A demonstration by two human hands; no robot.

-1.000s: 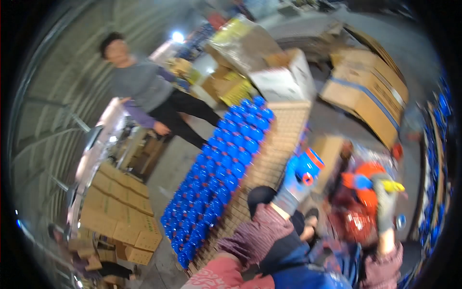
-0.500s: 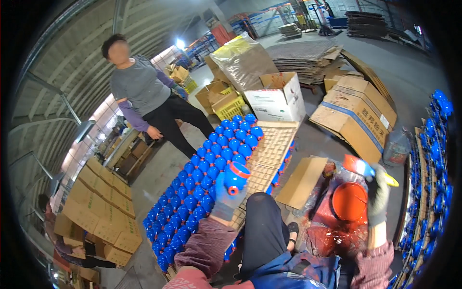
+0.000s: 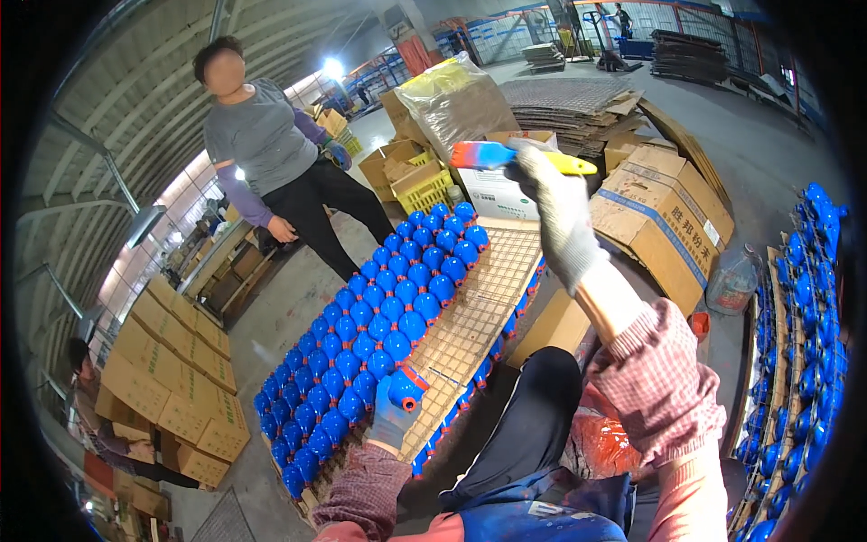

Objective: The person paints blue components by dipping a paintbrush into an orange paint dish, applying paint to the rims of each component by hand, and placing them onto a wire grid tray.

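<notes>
My left hand (image 3: 395,423), in a stained grey glove, is closed on a blue fitting (image 3: 405,394) with red-rimmed openings. It is at the near side of tight rows of similar blue fittings (image 3: 397,312) on a mesh-topped pallet (image 3: 492,262). Raised and stretched forward, my gloved right hand (image 3: 558,208) grips a paintbrush (image 3: 492,155). The brush has a yellow handle, blue smears and red-orange bristles pointing left, well apart from the fitting. My right forearm hides the red paint tub seen earlier; red-stained plastic sheeting (image 3: 601,443) shows beside it.
A person in a grey shirt (image 3: 266,135) stands beyond the pallet; another person (image 3: 99,415) is at far left near stacked cartons (image 3: 181,379). Cardboard boxes (image 3: 664,217) and a clear plastic jug (image 3: 733,280) stand at right, beside more racked blue fittings (image 3: 804,343).
My right hand has swung up and left with the paintbrush, from over the red tub to above the pallet's far end. My left hand has lowered the blue fitting toward the rows.
</notes>
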